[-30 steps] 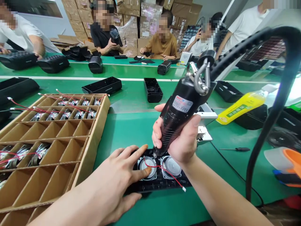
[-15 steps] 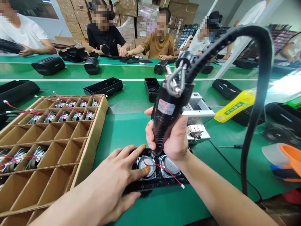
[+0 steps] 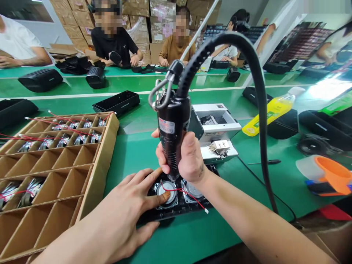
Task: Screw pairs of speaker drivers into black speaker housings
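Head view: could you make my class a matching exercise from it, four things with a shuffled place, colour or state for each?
Things
1. electric screwdriver
2. cardboard divider tray
3. bottle
4. black speaker panel

Place, colour or state
A. yellow, right of the white machine
B. partly beneath the left hand
C. holds wired speaker drivers in some cells
D. gripped in the right hand

Pairs: 1-D, 2-C, 3-A, 4-B

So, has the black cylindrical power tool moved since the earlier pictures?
Yes: the top of the power tool has swung left, from partly covering the white box-shaped machine to mostly left of it, and it stands more upright.
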The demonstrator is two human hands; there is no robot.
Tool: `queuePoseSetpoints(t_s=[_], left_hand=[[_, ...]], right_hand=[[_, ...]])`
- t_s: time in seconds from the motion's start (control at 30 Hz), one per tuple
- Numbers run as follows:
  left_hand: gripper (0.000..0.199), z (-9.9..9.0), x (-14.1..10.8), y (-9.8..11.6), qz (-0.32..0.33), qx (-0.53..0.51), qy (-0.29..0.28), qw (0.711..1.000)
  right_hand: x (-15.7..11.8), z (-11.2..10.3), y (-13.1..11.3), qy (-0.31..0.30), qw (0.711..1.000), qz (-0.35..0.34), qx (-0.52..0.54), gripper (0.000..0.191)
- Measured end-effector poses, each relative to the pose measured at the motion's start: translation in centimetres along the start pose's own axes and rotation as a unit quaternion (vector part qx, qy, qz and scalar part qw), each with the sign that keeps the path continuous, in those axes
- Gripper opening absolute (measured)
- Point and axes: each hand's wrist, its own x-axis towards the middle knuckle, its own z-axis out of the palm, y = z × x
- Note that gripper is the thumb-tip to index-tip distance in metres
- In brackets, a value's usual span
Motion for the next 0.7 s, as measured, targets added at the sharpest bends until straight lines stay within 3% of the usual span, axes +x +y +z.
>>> queuePoseSetpoints(t_s=[0.3,0.43,0.5,0.6,0.7], left_hand=[[0.052,-0.2,-0.3,-0.2,-0.001,-0.006,-0.016,1.0],[0.052,-0.6,-0.4,-0.4,-0.009,-0.062,-0.011,0.998],[0.053,-0.7,0.0,-0.4,-0.027,-0.093,0.001,0.995],[0.036,-0.4,0.7,-0.1,-0.061,-0.112,0.037,0.991],[0.029,0.1,1.1,0.2,-0.078,-0.102,0.031,0.991]], right_hand=[[0.2,-0.1,-0.1,0.009,1.0,0.005,0.011,0.062],[0.0,-0.2,-0.6,0.035,0.999,-0.005,0.02,0.061],[-0.1,-0.3,-1.3,0.049,0.998,-0.013,0.026,0.063],[0.2,-0.4,-3.3,0.08,0.995,-0.046,0.037,0.062],[0.8,-0.5,-6.0,0.129,0.987,-0.096,0.033,0.061]])
